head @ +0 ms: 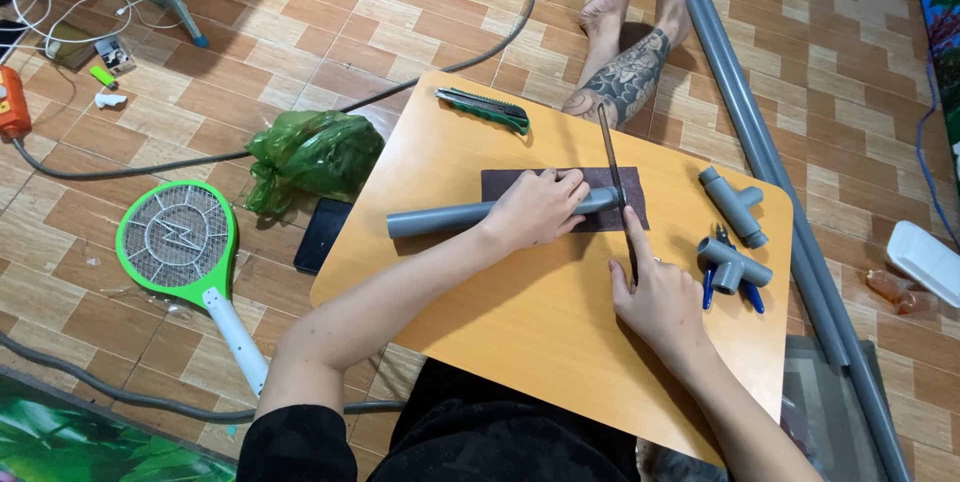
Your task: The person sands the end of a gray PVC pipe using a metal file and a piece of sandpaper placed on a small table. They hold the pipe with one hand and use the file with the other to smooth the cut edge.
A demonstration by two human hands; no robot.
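Seated behind a low rounded wooden lap table (520, 332), a person in a black top works with both bare arms stretched out over the tabletop. At about 12 o'clock from the table's middle, the left hand (537, 208) lies palm down with fingers curled over a grey plastic pipe (440, 218), clasping it and pressing it flat onto a dark brown sheet of sandpaper (560, 198); the forearm runs in from 7 o'clock. The pipe lies crosswise, its open end pointing to 9 o'clock. The right hand (660, 302), at 3 o'clock from centre, is closed round the near end of a thin dark saw blade (617, 192), index finger laid along it; the blade reaches away toward 12 o'clock and crosses the pipe just right of the left hand. Two grey plastic tee fittings (733, 204) rest near the table's 3 o'clock edge, the nearer one on blue-handled pliers (728, 277). A green utility knife (483, 108) sits at 11 o'clock. Off the table lie a green electric swatter (180, 237), a crumpled green plastic bag (312, 154) and long grey pipes (770, 162).
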